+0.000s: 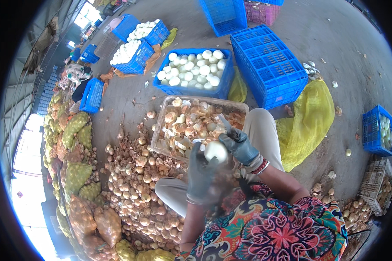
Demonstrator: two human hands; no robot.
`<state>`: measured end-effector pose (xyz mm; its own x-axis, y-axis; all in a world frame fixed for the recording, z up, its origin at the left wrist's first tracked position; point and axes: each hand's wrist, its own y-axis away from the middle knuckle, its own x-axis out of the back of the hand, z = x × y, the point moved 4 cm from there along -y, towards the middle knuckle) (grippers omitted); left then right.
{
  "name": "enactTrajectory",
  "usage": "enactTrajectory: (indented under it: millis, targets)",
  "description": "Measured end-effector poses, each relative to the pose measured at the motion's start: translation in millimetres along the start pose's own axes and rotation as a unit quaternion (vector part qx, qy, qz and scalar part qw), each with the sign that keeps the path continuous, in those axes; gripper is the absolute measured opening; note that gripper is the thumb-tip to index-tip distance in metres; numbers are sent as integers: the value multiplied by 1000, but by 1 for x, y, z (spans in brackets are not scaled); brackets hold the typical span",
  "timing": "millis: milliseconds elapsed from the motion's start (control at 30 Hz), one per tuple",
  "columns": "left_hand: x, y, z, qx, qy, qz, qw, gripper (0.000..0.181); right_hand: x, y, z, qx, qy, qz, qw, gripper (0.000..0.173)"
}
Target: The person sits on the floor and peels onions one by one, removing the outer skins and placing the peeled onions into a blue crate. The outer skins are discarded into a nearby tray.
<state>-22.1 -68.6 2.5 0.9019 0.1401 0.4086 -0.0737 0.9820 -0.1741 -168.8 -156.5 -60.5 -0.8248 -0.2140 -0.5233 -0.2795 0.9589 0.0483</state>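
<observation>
A peeled white onion (215, 151) sits in my gloved left hand (199, 174), with the fingers and thumb around its left and lower sides. My right hand (241, 146), also gloved, grips a small knife (224, 122) whose blade points up and away from the onion. The right fingers are close beside the onion; whether they touch it I cannot tell. Just beyond both hands lies a shallow plastic tub (156, 138) filled with onion skins (183, 125) and several onions. Behind it stands a blue crate (191, 90) full of peeled onions (196, 70).
A heap of unpeeled onions (143, 199) spreads on the left, beside stacked mesh sacks (75, 182). An overturned blue crate (269, 65) and a yellow mesh bag (310, 124) lie to the right. Farther off, a person (76, 78) bends near another blue crate (92, 95).
</observation>
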Motion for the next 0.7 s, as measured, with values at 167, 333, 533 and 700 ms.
enactTrajectory:
  millis: [167, 333, 533, 700]
  targets:
    - [-11, 2, -44, 181, 279, 40, 942, 75, -12, 2, 13, 44, 190, -70, 978, 22]
    - [-9, 8, -69, 147, 468, 54, 870, 88, -18, -7, 18, -107, -187, -44, 976, 21]
    - [30, 31, -92, 164, 591, 115, 782, 80, -3, -51, 55, -160, -43, 32, 986, 21]
    - [39, 56, -151, 156, 236, 81, 956, 66, 34, -86, 115, 45, 428, -69, 900, 55]
